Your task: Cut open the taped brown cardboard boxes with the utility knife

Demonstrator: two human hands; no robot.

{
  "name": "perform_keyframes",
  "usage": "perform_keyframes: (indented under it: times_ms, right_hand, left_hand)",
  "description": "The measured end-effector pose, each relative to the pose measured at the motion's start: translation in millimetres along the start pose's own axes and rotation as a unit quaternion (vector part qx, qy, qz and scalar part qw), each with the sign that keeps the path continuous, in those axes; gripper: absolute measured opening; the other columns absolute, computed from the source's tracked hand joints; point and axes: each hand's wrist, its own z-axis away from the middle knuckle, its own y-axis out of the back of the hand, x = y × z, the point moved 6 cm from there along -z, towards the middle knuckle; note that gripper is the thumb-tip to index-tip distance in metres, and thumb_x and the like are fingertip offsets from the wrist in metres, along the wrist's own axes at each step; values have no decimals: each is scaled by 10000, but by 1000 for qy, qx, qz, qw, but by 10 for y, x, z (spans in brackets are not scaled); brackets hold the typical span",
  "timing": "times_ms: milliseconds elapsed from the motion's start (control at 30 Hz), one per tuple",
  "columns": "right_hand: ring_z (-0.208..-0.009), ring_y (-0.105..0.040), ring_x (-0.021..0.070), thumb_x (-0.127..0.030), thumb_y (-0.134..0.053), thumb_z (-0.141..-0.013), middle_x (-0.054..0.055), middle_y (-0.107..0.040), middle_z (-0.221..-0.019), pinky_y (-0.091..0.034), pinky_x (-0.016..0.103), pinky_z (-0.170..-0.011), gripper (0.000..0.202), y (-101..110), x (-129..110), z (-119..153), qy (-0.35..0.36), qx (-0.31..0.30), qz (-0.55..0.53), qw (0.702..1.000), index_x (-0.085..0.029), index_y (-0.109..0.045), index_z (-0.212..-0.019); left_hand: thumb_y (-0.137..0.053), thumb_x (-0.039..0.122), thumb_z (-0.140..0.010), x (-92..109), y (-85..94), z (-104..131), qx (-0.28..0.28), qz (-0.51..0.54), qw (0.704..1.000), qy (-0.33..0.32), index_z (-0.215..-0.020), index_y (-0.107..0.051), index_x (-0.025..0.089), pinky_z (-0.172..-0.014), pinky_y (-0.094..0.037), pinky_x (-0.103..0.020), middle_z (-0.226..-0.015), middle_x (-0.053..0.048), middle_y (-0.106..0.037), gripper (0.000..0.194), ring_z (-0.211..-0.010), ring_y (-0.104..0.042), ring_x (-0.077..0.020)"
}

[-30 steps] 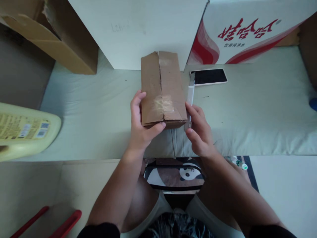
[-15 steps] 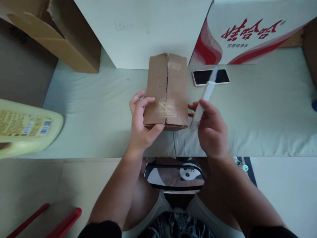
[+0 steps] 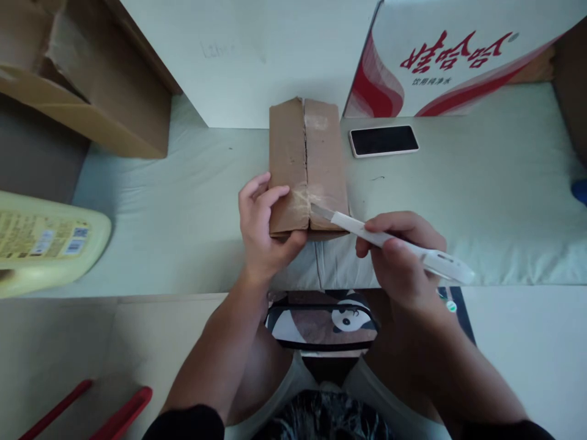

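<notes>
A small brown cardboard box (image 3: 288,146) stands on the pale green padded surface, its two top flaps meeting at a central seam with clear tape near the front end. My left hand (image 3: 263,229) grips the box's front left corner, fingers on top and thumb at the front edge. In my right hand (image 3: 403,256) is a white utility knife (image 3: 360,230), blade out and pointing left. The blade tip is at the seam, over the taped part near the front; whether it has pierced the tape cannot be told.
Behind the box are a white carton (image 3: 238,67) and a red-and-white carton (image 3: 431,61). A phone (image 3: 384,140) lies to its right. At the left are an open brown carton (image 3: 114,91) and a yellow jug (image 3: 55,238).
My right hand has turned the knife from pointing away to pointing left, bringing its blade onto the box's seam. My left hand keeps its hold on the box.
</notes>
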Motion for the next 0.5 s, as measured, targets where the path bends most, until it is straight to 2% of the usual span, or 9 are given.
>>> perform_keyframes:
  times_ms: [133, 300, 400, 500]
  right_hand:
    - [-604, -642, 148, -314, -660, -943, -14, -716, -707, -486, 285, -549, 136, 24, -21, 41, -41, 6, 74, 996, -254, -778, -973]
    - [-565, -603, 136, -218, -632, -902, -23, -672, -650, -453, 271, -518, 145, 10, 107, 58, -60, 46, 12, 997, -244, -775, -898]
    - [-534, -558, 129, -261, -603, -908, -24, -616, -648, -437, 278, -508, 137, 44, 138, 7, -9, 89, -18, 996, -241, -738, -925]
    - [-638, -592, 151, -327, -522, -951, 3, -600, -786, -492, 322, -596, 160, 251, 186, -53, 55, 194, 68, 977, -256, -665, -962]
  left_hand:
    - [-595, 803, -868, -20, -8, 8, 5, 21, 1000, 9, -1289, -650, 243, -1154, -474, -547, -1389, -151, -574, 703, -1318, -588, -355]
    - [-588, 647, -942, -173, 19, 67, 65, 80, 989, 108, -1270, -655, 239, -1091, -519, -456, -1287, -105, -656, 528, -1235, -636, -291]
    - [-641, 627, -905, -304, 18, 136, 122, 154, 962, 190, -1271, -646, 249, -1113, -515, -420, -1219, -70, -688, 526, -1188, -667, -267]
    - [-595, 703, -889, -503, 25, 219, 187, 227, 907, 302, -1263, -622, 254, -1164, -502, -412, -1263, -66, -686, 585, -1276, -650, -267]
